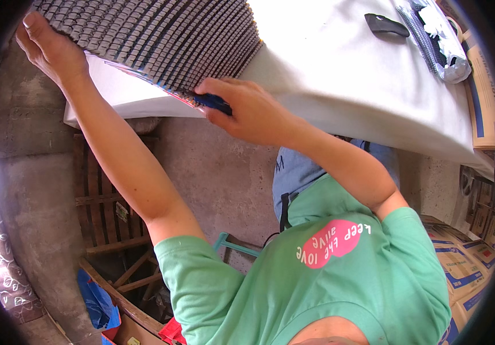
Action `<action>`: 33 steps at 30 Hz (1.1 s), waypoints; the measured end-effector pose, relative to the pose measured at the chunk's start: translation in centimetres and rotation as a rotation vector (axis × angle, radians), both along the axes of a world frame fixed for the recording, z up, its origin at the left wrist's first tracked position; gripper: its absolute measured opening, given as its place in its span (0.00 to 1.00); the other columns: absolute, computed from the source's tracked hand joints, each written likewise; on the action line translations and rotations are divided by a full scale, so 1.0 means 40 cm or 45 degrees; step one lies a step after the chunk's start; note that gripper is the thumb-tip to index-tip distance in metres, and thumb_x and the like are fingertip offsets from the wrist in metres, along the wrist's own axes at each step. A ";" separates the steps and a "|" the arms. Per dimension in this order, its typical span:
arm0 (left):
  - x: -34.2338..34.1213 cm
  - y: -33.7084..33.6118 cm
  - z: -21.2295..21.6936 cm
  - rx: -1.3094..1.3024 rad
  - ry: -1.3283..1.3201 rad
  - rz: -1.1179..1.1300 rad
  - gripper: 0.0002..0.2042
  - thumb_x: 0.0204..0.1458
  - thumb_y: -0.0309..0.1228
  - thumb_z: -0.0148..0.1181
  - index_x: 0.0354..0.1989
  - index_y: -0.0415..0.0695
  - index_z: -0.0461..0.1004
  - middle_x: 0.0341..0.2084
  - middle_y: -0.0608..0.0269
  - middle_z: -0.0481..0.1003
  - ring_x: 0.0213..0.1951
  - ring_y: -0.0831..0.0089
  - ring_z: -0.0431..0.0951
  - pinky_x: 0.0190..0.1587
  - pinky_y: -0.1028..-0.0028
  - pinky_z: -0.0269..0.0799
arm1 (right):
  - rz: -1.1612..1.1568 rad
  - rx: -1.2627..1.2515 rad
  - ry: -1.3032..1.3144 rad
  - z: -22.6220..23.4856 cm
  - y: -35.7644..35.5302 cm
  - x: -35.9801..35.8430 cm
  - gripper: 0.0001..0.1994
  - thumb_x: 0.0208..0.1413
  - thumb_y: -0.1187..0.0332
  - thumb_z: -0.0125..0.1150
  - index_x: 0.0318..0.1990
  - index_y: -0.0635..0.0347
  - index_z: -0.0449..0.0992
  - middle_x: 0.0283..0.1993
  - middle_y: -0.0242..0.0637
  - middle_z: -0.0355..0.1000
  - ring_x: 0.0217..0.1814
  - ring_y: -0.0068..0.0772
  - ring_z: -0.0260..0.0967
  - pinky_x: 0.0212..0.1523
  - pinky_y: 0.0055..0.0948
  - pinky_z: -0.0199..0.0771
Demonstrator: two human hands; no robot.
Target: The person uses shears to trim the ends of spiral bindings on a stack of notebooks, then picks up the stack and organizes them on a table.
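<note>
A large block of packed rows of dark wire loops point(161, 40), like the spines of spiral notebooks set side by side, rests on a white-covered table point(339, 80). Along its near lower edge, coloured cover edges show. Against the block's left edge lies my left hand point(58, 52), its fingers stretched out. My right hand point(247, 109) is closed around a small dark-blue handled tool point(213, 103) at the block's near right corner. The tool's working end is hard to make out against the loops, so its kind is unclear.
On the table's far right are a black rounded object point(386, 25) and a clear plastic bag point(453, 70) with dark coils. A brown carton point(483, 92) stands beside them; more cartons point(460, 264) sit lower right. Wooden slats point(101, 195), a teal stool point(239, 246) and a blue box point(95, 299) are below.
</note>
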State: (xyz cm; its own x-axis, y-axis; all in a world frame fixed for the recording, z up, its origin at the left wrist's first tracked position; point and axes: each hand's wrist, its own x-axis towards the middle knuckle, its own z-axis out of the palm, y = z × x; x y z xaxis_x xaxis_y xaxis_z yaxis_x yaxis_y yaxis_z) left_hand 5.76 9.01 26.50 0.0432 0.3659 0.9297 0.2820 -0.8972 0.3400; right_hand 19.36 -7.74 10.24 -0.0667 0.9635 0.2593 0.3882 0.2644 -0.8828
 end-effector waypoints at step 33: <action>-0.011 0.016 0.010 -0.073 -0.073 -0.066 0.33 0.51 0.61 0.47 0.51 0.42 0.60 0.44 0.48 0.69 0.44 0.58 0.75 0.41 0.62 0.77 | -0.313 0.614 -0.269 -0.016 0.019 -0.012 0.17 0.50 0.61 0.60 0.48 0.52 0.70 0.39 0.39 0.67 0.42 0.40 0.67 0.41 0.36 0.66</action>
State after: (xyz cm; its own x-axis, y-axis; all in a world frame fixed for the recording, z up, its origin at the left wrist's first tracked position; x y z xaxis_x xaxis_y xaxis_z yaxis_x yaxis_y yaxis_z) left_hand 5.33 9.66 26.90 0.0108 0.4175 0.9086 0.2147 -0.8885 0.4057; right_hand 18.86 -6.99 9.61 0.0463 0.7332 0.6784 0.6441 0.4973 -0.5813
